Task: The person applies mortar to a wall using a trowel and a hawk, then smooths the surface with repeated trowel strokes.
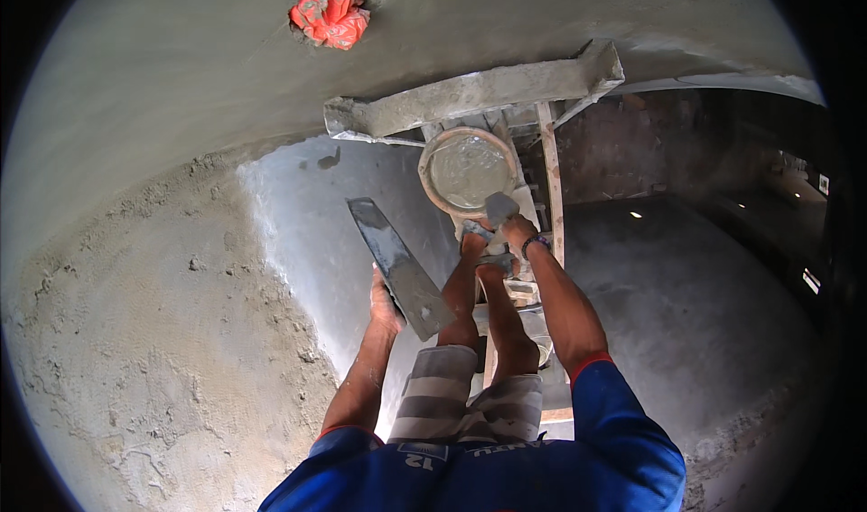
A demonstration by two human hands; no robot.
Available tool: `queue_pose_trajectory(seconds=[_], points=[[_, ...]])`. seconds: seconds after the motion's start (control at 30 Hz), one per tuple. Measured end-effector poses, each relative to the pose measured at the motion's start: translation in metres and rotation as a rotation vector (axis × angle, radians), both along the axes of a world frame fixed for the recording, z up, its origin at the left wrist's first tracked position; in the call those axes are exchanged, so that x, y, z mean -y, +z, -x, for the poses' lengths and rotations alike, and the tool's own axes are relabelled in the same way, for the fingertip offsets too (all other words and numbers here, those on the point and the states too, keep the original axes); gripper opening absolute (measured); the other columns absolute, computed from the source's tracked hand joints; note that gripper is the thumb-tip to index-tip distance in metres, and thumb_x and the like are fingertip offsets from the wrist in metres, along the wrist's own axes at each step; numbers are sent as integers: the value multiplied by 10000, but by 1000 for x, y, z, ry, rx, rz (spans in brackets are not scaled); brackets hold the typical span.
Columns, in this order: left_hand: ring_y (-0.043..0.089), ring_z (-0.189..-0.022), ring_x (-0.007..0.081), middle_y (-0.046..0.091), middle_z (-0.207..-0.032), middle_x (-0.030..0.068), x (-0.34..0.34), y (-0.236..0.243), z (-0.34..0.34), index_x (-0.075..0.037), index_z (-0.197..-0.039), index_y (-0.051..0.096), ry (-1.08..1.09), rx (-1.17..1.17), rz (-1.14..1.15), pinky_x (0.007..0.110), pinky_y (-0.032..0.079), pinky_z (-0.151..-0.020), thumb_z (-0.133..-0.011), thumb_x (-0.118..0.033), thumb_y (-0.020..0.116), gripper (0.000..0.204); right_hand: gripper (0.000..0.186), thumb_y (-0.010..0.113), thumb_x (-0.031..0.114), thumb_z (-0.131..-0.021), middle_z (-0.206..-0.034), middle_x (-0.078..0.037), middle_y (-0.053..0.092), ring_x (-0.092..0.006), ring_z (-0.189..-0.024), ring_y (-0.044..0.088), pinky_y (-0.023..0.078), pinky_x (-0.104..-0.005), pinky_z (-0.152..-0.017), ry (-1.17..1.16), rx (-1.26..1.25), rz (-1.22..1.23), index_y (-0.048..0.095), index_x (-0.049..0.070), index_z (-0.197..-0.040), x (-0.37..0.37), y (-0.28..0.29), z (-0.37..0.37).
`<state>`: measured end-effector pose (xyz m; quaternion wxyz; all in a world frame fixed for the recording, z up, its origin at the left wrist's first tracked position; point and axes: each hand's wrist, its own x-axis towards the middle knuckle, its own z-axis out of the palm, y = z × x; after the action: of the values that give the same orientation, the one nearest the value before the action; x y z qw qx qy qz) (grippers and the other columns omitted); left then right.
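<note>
My left hand [384, 304] grips a long rectangular plastering trowel [397, 264] from its left side. The trowel's flat grey face is turned up, with wet smears on it, and it hides most of my fingers. My right hand [518, 231], a dark bracelet at its wrist, is closed on a small trowel [500, 209] with a grey, mortar-coated blade. That blade is close to the near right rim of a round tub [424, 185]. Cloudy grey water [470, 171] shows inside the tub.
My feet stand on a wooden ladder [551, 187] below the tub. A mortar-crusted beam [479, 92] crosses beyond it. Red crumpled plastic [334, 11] sticks out of the grey plastered surface above. Rough plaster [172, 331] covers the left wall beside a smoother pale area [316, 205].
</note>
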<state>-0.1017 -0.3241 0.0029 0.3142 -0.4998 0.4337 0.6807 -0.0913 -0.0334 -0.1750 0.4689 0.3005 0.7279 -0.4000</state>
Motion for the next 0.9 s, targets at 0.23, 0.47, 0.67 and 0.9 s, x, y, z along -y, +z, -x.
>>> queue_pose_trajectory(seconds=[0.23, 0.47, 0.67, 0.9], points=[[505, -1162, 266, 516, -1294, 106, -51, -30, 21, -84, -1326, 442, -107, -1, -1, 423, 406, -994, -845, -682, 453, 767, 400, 514, 330, -856, -1003, -251, 641, -398, -982, 607, 509, -451, -812, 855, -456, -146, 599, 0, -1067, 2, -97, -31], [503, -1169, 253, 511, -1303, 93, -39, -79, 17, -75, -1323, 434, -199, -33, 7, 403, 425, -983, -842, -669, 469, 765, 409, 523, 302, -849, -1030, -272, 620, -431, -958, 597, 492, -486, -830, -139, -220, -113, 534, 25, -1150, 31, -62, -1], [584, -1055, 241, 585, -1194, 96, -26, -128, 16, -66, -1269, 487, -9, -48, 31, 392, 488, -902, -927, -459, 467, 521, 400, 529, 291, -827, -1010, -270, 618, -451, -922, 591, 479, -511, -821, -147, -286, -95, 530, 37, -1137, 42, -56, -9], [603, -994, 244, 604, -1137, 98, -20, -190, 11, -63, -1233, 518, -142, -171, -42, 414, 503, -882, -946, -313, 478, 383, 457, 547, 312, -825, -1013, -258, 622, -462, -935, 572, 470, -495, -840, -211, -448, -110, 527, 69, -1211, 41, -78, -33]])
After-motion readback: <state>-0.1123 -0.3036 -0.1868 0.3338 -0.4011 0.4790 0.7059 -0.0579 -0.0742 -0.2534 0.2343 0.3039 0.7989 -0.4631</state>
